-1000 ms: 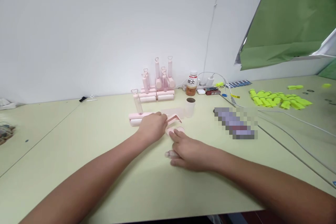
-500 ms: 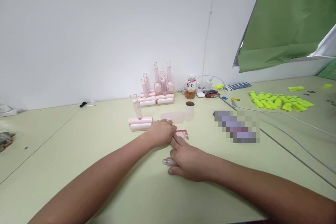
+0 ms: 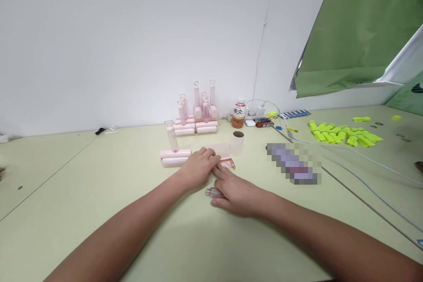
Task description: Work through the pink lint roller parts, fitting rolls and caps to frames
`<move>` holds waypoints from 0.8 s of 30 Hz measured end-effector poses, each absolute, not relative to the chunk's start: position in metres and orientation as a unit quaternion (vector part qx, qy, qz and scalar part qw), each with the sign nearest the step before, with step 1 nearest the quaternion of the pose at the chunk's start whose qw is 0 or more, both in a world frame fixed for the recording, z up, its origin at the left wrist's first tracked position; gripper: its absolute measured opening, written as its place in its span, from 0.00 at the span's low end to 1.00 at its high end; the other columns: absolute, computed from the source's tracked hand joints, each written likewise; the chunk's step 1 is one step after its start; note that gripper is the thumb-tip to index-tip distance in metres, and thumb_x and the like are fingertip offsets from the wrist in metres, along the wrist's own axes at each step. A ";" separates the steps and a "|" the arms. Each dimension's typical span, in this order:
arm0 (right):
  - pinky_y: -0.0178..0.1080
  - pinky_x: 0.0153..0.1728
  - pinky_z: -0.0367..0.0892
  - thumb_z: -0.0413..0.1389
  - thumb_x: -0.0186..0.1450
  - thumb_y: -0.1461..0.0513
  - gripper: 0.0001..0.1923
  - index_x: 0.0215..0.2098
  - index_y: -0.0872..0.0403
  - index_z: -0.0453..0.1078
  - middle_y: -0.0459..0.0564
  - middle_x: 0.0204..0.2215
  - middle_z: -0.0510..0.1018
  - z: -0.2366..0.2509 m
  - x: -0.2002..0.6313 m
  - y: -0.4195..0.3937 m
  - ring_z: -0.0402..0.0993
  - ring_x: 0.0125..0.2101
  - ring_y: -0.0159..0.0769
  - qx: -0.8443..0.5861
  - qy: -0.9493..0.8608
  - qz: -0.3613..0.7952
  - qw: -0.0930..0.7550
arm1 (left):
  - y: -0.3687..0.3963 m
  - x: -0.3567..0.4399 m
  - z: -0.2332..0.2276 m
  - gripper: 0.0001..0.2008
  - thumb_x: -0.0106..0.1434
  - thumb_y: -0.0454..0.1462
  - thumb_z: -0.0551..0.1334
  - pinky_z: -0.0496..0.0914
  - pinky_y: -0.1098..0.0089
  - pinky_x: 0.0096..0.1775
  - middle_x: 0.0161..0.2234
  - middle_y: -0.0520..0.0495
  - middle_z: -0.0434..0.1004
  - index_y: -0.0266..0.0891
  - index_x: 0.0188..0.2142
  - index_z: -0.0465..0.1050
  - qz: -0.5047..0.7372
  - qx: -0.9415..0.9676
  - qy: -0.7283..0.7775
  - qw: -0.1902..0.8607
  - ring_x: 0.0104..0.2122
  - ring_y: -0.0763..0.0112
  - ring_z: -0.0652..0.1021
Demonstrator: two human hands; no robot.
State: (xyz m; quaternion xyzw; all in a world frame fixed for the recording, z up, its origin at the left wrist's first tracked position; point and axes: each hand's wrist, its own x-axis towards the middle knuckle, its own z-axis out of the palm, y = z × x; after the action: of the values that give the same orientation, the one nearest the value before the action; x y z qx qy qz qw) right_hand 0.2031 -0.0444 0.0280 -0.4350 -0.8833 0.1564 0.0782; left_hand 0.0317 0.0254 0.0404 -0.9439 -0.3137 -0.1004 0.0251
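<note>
My left hand (image 3: 199, 168) is closed, its fingertips down on a pink plastic lint roller part (image 3: 228, 162) that lies on the table and is partly hidden by both hands. My right hand (image 3: 237, 191) curls around a clear lint roller handle (image 3: 214, 192), whose narrow end sticks out to the left between thumb and fingers. The right fingertips meet the left ones at the edge of the pink part. Just beyond lies a pale translucent cover (image 3: 220, 149), with a white paper roll (image 3: 238, 143) upright beside it. A whole pink lint roller (image 3: 176, 158) stands left of my left hand.
Several pink lint rollers (image 3: 206, 128) with heart-shaped loops stand by the wall. Near them are a labelled bottle (image 3: 238, 113), small boxes (image 3: 265, 122) and white cables (image 3: 343, 145). A blurred-out object (image 3: 292, 163) and bright yellow pieces (image 3: 343, 133) lie to the right.
Both hands sit slightly higher in the picture, and the left fingers have spread a little over the pink part. My right hand keeps the clear handle. The camera view has shifted slightly.
</note>
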 end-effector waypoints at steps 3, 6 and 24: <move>0.57 0.64 0.48 0.54 0.67 0.52 0.19 0.36 0.61 0.76 0.68 0.66 0.55 0.030 0.205 -0.045 0.45 0.67 0.61 -0.430 -0.887 0.147 0.082 | 0.014 0.021 0.047 0.16 0.67 0.31 0.51 0.67 0.62 0.44 0.47 0.41 0.73 0.39 0.52 0.68 -0.179 -0.915 -0.361 -0.020 0.45 0.59 0.71; 0.56 0.62 0.50 0.53 0.67 0.52 0.18 0.36 0.59 0.74 0.66 0.63 0.62 0.030 0.204 -0.047 0.53 0.64 0.58 -0.419 -0.893 0.127 0.107 | -0.012 0.011 0.052 0.15 0.72 0.42 0.46 0.66 0.66 0.35 0.36 0.46 0.76 0.40 0.47 0.68 -0.219 -0.869 -0.418 -0.147 0.35 0.63 0.75; 0.32 0.22 0.54 0.55 0.63 0.42 0.25 0.26 0.54 0.61 0.38 0.15 0.61 0.032 0.213 -0.047 0.57 0.19 0.28 -0.371 -0.727 0.519 0.254 | -0.030 -0.015 0.047 0.17 0.64 0.51 0.59 0.57 0.74 0.24 0.18 0.58 0.60 0.39 0.31 0.64 -0.411 -0.707 -0.401 -0.413 0.19 0.78 0.61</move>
State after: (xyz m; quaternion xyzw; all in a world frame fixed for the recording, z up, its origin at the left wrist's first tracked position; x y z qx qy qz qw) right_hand 0.2132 -0.0473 0.0321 -0.3707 -0.7270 0.5193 0.2538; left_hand -0.0152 -0.0298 0.0466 -0.7070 -0.4010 -0.4107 -0.4131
